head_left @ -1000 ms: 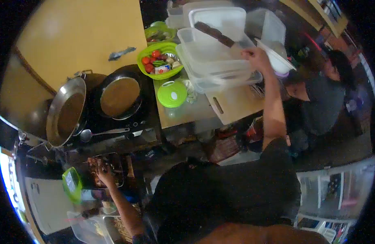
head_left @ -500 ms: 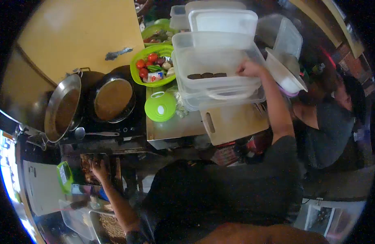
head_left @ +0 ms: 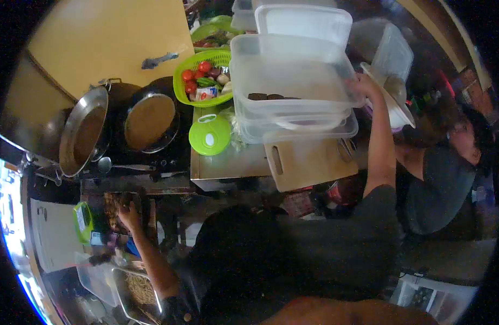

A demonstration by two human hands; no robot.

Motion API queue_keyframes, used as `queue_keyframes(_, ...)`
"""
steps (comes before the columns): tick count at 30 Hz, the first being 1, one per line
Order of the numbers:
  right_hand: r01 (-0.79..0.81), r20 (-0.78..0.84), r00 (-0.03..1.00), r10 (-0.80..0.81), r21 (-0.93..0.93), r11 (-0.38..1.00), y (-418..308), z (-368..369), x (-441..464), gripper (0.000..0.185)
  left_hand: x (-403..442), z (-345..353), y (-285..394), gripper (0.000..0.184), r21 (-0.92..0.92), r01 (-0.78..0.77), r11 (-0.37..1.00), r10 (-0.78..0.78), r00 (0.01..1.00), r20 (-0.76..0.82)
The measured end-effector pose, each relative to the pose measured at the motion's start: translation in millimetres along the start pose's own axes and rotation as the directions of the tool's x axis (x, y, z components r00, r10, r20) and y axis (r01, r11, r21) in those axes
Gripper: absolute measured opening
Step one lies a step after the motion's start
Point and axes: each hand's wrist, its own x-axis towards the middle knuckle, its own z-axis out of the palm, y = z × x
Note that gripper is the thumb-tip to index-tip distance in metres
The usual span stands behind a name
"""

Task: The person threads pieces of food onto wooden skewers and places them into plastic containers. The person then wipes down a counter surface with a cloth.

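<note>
My right hand [head_left: 363, 86] is closed at the right rim of a large clear plastic container [head_left: 293, 57]. Dark brown blocks [head_left: 266, 97] lie along the container's near side. My left hand [head_left: 129, 215] reaches down to a tray of browned food pieces [head_left: 113, 211] at lower left. Its fingers are bent over the pieces; what they hold, if anything, is too blurred to make out. A wooden cutting board [head_left: 309, 162] lies in front of the container, and a light green lid [head_left: 210, 134] sits to its left.
Two pans, a tilted steel pan [head_left: 86, 130] and a round pan [head_left: 149, 123], hold brown liquid beside a ladle [head_left: 125, 166]. A green basket [head_left: 205, 81] holds vegetables. Another person [head_left: 442, 179] is at the right. Noodles [head_left: 141, 290] fill a container at lower left.
My right hand has moved right, from inside the container beside the dark blocks to its right rim. My left hand stays over the browned food. The view has shifted slightly.
</note>
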Motion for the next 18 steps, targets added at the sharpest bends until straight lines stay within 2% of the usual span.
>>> queue_keyframes(2,-0.076,0.145,0.989,0.038,0.262,0.962,3,3,-2,0.036,0,0,5,0.039,-0.180,-0.004,0.984,0.010,0.999,0.034)
queue_keyframes(4,-0.167,0.261,0.965,0.036,0.502,0.849,8,2,-3,0.035,0,6,-7,0.039,-0.127,-0.041,0.991,0.045,0.999,0.021)
queue_keyframes(5,0.049,0.200,0.970,-0.136,0.389,0.920,25,-3,4,0.035,1,8,-14,0.039,-0.100,-0.056,0.993,0.057,0.998,0.009)
queue_keyframes(7,0.224,0.101,0.952,-0.288,0.409,0.885,13,-19,-7,0.036,-2,-3,39,0.042,-0.039,0.016,0.999,-0.013,0.997,0.070)
queue_keyframes(9,0.391,0.001,0.909,-0.418,0.348,0.852,-1,-30,-17,0.037,0,6,13,0.045,0.007,0.001,1.000,-0.001,1.000,0.016)
queue_keyframes(12,0.535,-0.042,0.826,-0.562,0.376,0.757,-34,-41,-21,0.037,-8,9,22,0.036,0.226,0.095,0.970,-0.064,0.988,-0.141)
queue_keyframes(13,0.579,-0.052,0.786,-0.616,0.411,0.704,-44,-45,-18,0.037,-8,-4,59,0.036,0.264,0.169,0.949,-0.162,0.986,-0.050)
queue_keyframes(14,0.625,-0.060,0.732,-0.679,0.457,0.633,-56,-46,-11,0.038,-6,8,13,0.039,0.202,0.184,0.962,-0.185,0.983,-0.017)
queue_keyframes(15,0.659,-0.070,0.676,-0.734,0.503,0.559,-71,-51,-6,0.038,-11,-1,34,0.043,0.246,0.166,0.955,-0.166,0.986,-0.020)
queue_keyframes(16,0.678,-0.075,0.614,-0.786,0.560,0.476,-86,-52,-2,0.038,-14,12,17,0.047,0.277,0.106,0.955,-0.063,0.985,-0.158)
queue_keyframes(17,0.683,-0.074,0.550,-0.832,0.614,0.396,-104,-52,1,0.038,-21,9,34,0.049,0.097,0.196,0.976,-0.176,0.968,-0.181)
queue_keyframes(18,0.675,-0.073,0.486,-0.871,0.665,0.321,-122,-50,4,0.039,-27,15,22,0.050,0.147,0.127,0.981,-0.096,0.975,-0.199)
